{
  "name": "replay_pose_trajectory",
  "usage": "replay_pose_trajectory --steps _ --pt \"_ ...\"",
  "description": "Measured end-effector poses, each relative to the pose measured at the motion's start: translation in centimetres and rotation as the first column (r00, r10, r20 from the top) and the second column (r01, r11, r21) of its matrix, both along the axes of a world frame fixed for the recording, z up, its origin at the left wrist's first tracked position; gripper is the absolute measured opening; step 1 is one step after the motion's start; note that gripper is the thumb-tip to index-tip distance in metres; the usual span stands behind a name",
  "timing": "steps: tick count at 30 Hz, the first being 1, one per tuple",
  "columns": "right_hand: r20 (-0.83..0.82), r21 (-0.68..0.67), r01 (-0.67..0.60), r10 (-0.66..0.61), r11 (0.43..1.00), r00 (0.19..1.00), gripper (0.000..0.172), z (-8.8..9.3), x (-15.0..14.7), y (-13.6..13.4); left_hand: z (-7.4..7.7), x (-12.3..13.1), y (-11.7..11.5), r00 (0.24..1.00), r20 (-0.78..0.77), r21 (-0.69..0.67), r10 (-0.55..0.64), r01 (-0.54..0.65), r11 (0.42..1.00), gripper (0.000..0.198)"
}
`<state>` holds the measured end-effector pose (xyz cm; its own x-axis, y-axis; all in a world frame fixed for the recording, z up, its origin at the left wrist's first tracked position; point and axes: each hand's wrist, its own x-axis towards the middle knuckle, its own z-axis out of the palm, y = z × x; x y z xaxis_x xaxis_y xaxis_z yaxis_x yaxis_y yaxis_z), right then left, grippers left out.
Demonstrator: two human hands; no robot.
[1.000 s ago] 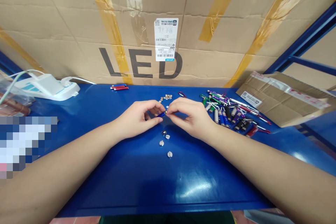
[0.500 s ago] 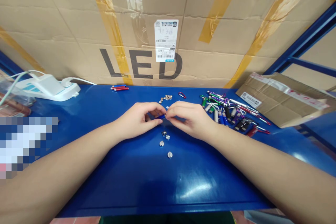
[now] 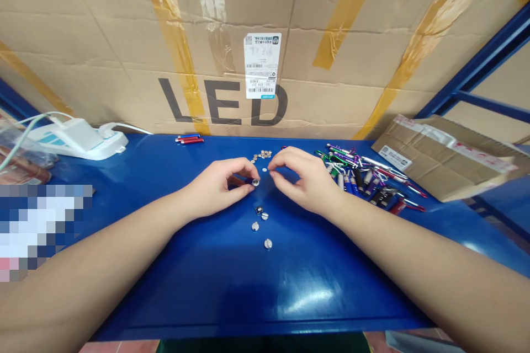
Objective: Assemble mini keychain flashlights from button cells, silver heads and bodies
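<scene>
My left hand is closed on a small blue flashlight tube, its round silver end facing right. The fingers hide most of the tube. Opposite it, my right hand has thumb and forefinger slightly apart, with nothing visible between them. A single button cell lies just beyond the gap between the hands. Farther back are several more button cells in a loose cluster. Nearer to me lie a slotted silver cap, two other silver caps and a dark-and-silver small part.
Keychain flashlights with carabiners are heaped at right, beside an open cardboard box. Red and blue tubes lie at back left, near a white power strip. A large carton stands behind the blue table.
My right hand has drawn away to the right from the blue tube, its fingers parting. The tube's end, covered before, now shows in my left hand.
</scene>
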<state>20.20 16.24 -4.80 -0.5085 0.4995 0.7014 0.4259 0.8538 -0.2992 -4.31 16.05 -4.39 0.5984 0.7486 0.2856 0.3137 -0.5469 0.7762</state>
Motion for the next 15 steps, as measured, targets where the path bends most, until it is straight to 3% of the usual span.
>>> replay_pose_trajectory --steps 5,11,15 --pt "0.344 -0.013 0.217 -0.199 0.976 0.918 0.019 -0.6 0.4 1.0 0.0 -0.1 -0.1 1.000 -0.010 0.003 0.023 -0.023 1.000 0.015" --pt "0.571 -0.012 0.315 -0.252 0.949 0.781 0.032 -0.5 -0.4 0.5 0.2 -0.3 -0.1 0.999 -0.035 0.069 0.034 -0.031 0.997 0.009" --pt "0.655 -0.036 0.282 -0.190 0.959 0.731 0.031 0.5 -0.4 -0.2 0.0 -0.3 0.1 0.999 0.005 0.082 0.049 -0.050 0.995 0.008"
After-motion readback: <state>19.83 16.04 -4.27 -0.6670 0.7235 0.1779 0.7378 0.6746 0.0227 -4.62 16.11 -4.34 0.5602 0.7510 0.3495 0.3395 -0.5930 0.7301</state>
